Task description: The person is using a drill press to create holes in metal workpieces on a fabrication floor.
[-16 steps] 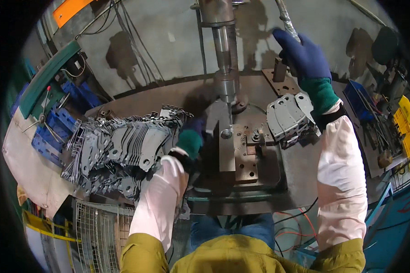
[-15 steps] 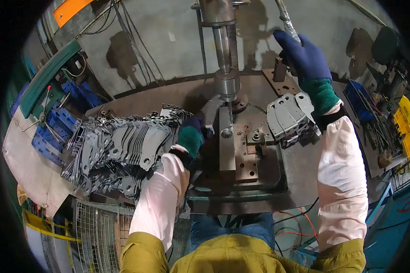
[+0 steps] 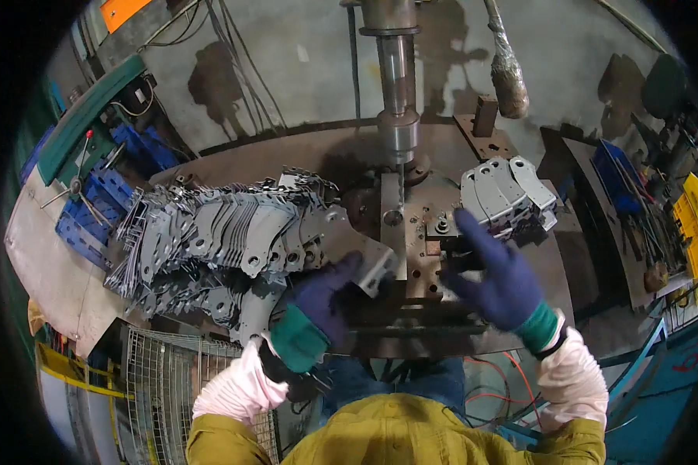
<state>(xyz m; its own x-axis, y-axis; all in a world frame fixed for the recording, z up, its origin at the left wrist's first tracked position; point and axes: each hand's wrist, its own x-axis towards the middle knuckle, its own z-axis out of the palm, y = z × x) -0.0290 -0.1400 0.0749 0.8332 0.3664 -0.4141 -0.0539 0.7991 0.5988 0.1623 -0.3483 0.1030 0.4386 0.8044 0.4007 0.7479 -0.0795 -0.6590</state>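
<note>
My left hand (image 3: 319,299), in a blue glove with a green cuff, is closed on the near end of a grey stamped metal bracket (image 3: 349,242). The bracket has a bent edge with holes and is tilted beside the steel bar (image 3: 393,232) under the drill spindle (image 3: 399,136). My right hand (image 3: 502,280), gloved the same way, is open with fingers apart and nothing in it, just right of the bolted clamp block (image 3: 441,225) on the drilled fixture plate (image 3: 421,280). The press's wrapped lever handle (image 3: 510,89) hangs free at the upper right.
Left of the fixture lies a large pile of grey stamped brackets (image 3: 202,240). A smaller neat stack of brackets (image 3: 508,190) sits to the right. Farther right are a blue bin (image 3: 616,174) and a yellow bin (image 3: 692,225). A wire basket (image 3: 171,380) stands below at left.
My right hand has let go of the lever handle and come down beside the fixture. My left hand has drawn back toward me with a bracket, away from the spindle.
</note>
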